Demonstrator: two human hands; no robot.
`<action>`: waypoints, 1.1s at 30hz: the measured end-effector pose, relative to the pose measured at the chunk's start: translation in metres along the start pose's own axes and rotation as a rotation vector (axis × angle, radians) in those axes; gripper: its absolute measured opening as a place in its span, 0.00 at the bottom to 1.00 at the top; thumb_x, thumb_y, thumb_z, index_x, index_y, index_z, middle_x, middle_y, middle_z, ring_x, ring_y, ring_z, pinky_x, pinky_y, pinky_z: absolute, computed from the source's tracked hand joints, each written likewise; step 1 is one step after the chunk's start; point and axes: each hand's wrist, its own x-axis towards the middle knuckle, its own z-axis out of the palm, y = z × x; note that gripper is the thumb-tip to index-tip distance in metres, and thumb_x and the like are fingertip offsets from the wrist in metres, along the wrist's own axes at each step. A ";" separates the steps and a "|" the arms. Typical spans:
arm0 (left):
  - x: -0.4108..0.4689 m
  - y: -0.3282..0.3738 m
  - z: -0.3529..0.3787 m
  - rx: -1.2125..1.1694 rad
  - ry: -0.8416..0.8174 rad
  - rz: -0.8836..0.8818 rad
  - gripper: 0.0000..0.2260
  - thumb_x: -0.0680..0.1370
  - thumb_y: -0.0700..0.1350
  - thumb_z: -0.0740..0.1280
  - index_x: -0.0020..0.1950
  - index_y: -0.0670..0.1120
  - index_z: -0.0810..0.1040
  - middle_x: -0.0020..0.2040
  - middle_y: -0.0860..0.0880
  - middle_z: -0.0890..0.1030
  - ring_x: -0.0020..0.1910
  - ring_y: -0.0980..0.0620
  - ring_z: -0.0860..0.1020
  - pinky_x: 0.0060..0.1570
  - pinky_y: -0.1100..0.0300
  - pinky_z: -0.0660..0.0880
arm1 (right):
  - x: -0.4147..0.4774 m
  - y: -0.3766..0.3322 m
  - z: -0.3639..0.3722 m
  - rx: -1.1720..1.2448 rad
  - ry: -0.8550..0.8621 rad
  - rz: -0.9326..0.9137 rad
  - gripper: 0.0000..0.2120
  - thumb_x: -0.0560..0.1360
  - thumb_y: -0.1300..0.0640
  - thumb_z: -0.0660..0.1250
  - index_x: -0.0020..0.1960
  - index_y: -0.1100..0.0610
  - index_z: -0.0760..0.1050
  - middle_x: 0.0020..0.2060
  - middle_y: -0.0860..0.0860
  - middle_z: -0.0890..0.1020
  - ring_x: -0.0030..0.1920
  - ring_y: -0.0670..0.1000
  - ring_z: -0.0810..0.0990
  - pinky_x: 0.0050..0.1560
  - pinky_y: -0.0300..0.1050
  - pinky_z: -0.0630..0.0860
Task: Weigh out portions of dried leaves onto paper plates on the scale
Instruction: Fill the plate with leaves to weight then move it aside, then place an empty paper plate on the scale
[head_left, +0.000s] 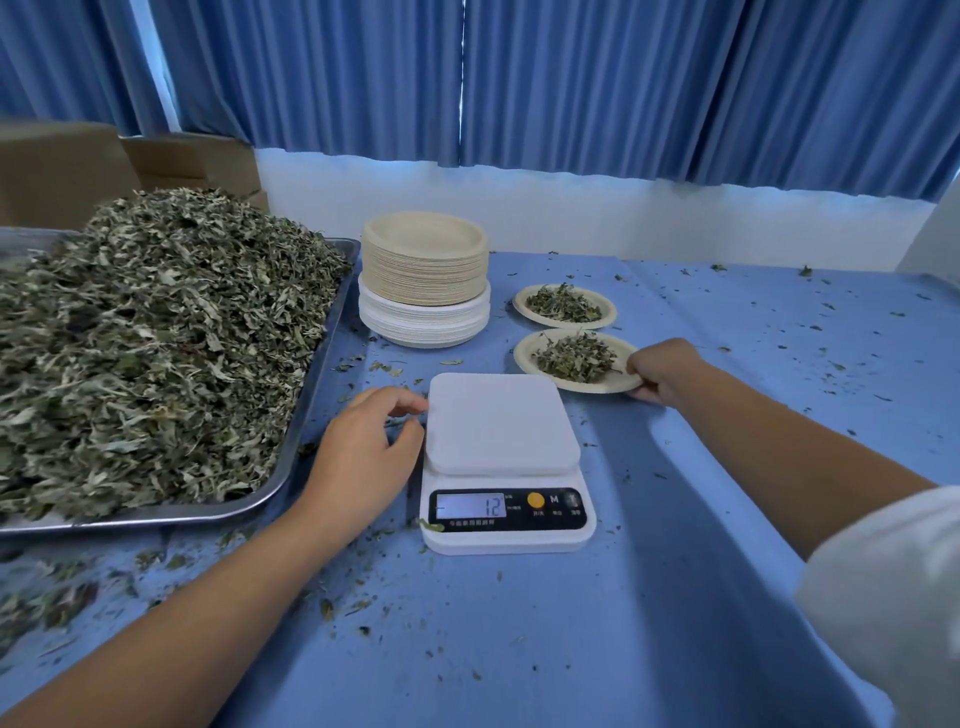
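Dried green leaves top the round beige paper plate our right hand pinches beside the white digital scale. Left hand, loosely curled, touches its edge, probably steadying.

open blue cloth right of scale, leaf tray crowding its left, plate stack behind

your scale is white with a black panel and a yellow button. your plate stack runs beige over white; the dried leaves read grey-green on a silver tray, the tablecloth blue, flecked green.
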 end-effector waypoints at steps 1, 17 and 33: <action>0.000 0.000 0.000 0.001 0.003 0.000 0.09 0.78 0.40 0.63 0.50 0.53 0.76 0.46 0.65 0.73 0.48 0.75 0.70 0.43 0.80 0.66 | 0.001 -0.001 0.001 0.047 0.002 0.007 0.12 0.76 0.71 0.62 0.37 0.61 0.66 0.35 0.57 0.72 0.31 0.53 0.75 0.17 0.43 0.74; 0.000 0.000 -0.003 -0.019 0.017 -0.002 0.09 0.78 0.40 0.63 0.50 0.53 0.76 0.47 0.66 0.72 0.48 0.78 0.68 0.43 0.81 0.65 | -0.046 -0.046 0.082 -0.418 0.068 -0.754 0.10 0.78 0.58 0.60 0.53 0.56 0.79 0.58 0.56 0.78 0.64 0.59 0.71 0.58 0.50 0.71; 0.003 -0.003 -0.007 -0.020 0.027 -0.015 0.08 0.78 0.40 0.63 0.53 0.51 0.77 0.47 0.65 0.72 0.49 0.66 0.70 0.46 0.82 0.64 | -0.071 -0.127 0.149 -0.654 -0.181 -0.866 0.14 0.80 0.53 0.56 0.45 0.54 0.79 0.53 0.48 0.81 0.64 0.55 0.65 0.64 0.57 0.60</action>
